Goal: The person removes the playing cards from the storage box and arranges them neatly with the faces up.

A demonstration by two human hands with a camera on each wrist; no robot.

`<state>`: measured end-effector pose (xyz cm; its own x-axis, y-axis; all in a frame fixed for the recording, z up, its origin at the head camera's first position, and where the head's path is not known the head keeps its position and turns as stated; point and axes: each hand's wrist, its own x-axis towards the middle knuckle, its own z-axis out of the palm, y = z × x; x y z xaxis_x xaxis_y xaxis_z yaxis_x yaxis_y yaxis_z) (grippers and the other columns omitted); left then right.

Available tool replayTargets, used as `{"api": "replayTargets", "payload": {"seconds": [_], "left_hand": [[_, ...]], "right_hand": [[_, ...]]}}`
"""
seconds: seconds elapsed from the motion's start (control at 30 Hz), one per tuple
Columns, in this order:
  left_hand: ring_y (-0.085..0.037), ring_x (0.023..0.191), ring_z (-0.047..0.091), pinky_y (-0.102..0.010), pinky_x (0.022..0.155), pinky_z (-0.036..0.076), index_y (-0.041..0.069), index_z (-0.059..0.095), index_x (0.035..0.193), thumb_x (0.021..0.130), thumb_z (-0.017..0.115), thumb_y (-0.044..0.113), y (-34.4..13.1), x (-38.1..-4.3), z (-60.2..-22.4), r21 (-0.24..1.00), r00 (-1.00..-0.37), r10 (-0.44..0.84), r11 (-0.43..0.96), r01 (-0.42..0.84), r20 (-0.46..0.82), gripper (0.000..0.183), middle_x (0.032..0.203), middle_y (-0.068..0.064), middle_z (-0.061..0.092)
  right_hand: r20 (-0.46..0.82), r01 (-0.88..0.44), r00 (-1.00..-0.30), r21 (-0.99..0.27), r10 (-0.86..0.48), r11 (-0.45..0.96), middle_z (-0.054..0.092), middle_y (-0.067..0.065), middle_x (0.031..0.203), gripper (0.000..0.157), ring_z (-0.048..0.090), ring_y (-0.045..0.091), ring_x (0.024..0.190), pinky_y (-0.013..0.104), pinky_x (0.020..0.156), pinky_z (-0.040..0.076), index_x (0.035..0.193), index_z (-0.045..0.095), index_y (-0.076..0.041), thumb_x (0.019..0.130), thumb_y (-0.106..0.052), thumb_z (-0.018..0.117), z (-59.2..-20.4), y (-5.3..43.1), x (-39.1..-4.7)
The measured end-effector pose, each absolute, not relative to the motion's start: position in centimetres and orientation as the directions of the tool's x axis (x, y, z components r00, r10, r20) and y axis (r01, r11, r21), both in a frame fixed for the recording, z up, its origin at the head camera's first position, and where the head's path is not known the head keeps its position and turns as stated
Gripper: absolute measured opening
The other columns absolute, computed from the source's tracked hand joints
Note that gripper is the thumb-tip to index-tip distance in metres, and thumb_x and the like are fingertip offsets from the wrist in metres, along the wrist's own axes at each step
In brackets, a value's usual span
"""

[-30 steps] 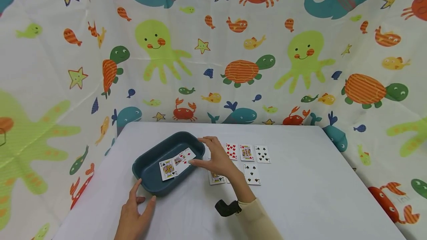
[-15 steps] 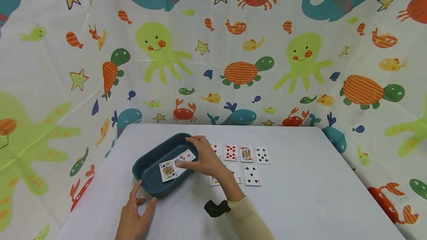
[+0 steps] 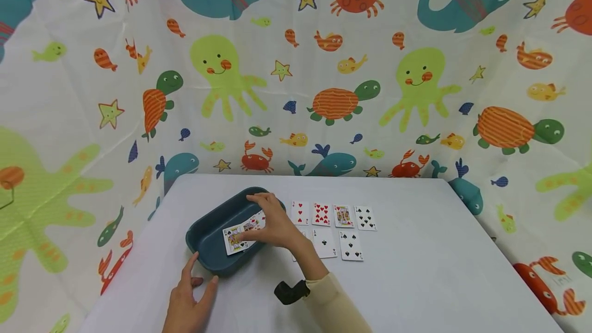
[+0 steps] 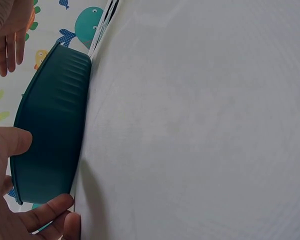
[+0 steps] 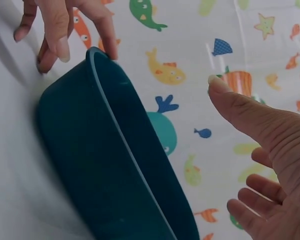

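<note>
A dark teal oblong tub (image 3: 210,253) stands on the left part of the table. Inside it lie a few overlapping playing cards (image 3: 229,243), a face card uppermost at the near side. My left hand (image 3: 189,299) is at the tub's near-left end, fingertips and thumb spread against its rim and wall; the left wrist view shows the thumb (image 4: 21,141) on the outer wall. Over the tub's right part hovers my right hand (image 3: 275,225), thumb and fingers apart, nothing between them. It hides part of the cards. The right wrist view shows that hand (image 5: 275,150) beside the tub, unfilled.
Right of the tub, playing cards lie face up in two rows, among them a hearts card (image 3: 299,213), a face card (image 3: 344,216) and a spades card (image 3: 351,245). My right forearm partly covers the lower row. A sea-animal curtain (image 3: 296,66) hangs behind the table.
My right hand has moved left and slightly down over the tub, uncovering more of the cards on the table. My left hand stays at the tub's end.
</note>
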<state>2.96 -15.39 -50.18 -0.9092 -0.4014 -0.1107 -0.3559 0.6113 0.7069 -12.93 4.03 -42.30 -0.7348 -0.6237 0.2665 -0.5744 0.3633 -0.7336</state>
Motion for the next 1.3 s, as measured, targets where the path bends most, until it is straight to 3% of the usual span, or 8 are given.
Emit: {"api": "replayTargets", "payload": {"seconds": [0.2,0.7,1.3], "left_hand": [[-0.053,0.123,0.049,-0.071,0.098,0.039,0.011,0.012,0.161,0.101,0.059,0.042,-15.3,3.0,-50.3,0.709,-0.909,-0.402,0.610,-0.355,-0.110,0.083,0.129,-0.035,0.059],[-0.056,0.124,0.052,-0.072,0.101,0.038,0.009,0.013,0.161,0.103,0.058,0.039,-15.1,3.2,-50.1,0.714,-0.915,-0.397,0.620,-0.324,-0.071,0.079,0.127,-0.036,0.061],[-0.054,0.122,0.054,-0.071,0.100,0.039,0.010,0.015,0.161,0.103,0.057,0.043,-15.4,3.2,-50.4,0.720,-0.917,-0.394,0.618,-0.316,-0.064,0.078,0.124,-0.034,0.063]], "right_hand": [[0.275,-0.583,-0.725,-0.733,-0.631,0.350,0.042,0.004,0.151,0.092,0.042,0.019,0.139,0.041,0.112,0.043,0.152,0.048,-0.017,0.075,-0.040,0.092,-43.3,3.1,-13.1],[0.192,-0.584,-0.705,-0.703,-0.683,0.405,0.042,0.007,0.153,0.092,0.042,0.021,0.141,0.044,0.113,0.041,0.153,0.047,-0.018,0.076,-0.041,0.091,-44.6,1.2,-12.8],[0.064,-0.614,-0.705,-0.552,-0.706,0.564,0.049,0.002,0.149,0.092,0.049,0.016,0.133,0.036,0.108,0.046,0.151,0.050,-0.020,0.075,-0.054,0.088,-46.2,-1.5,-14.2]]}}
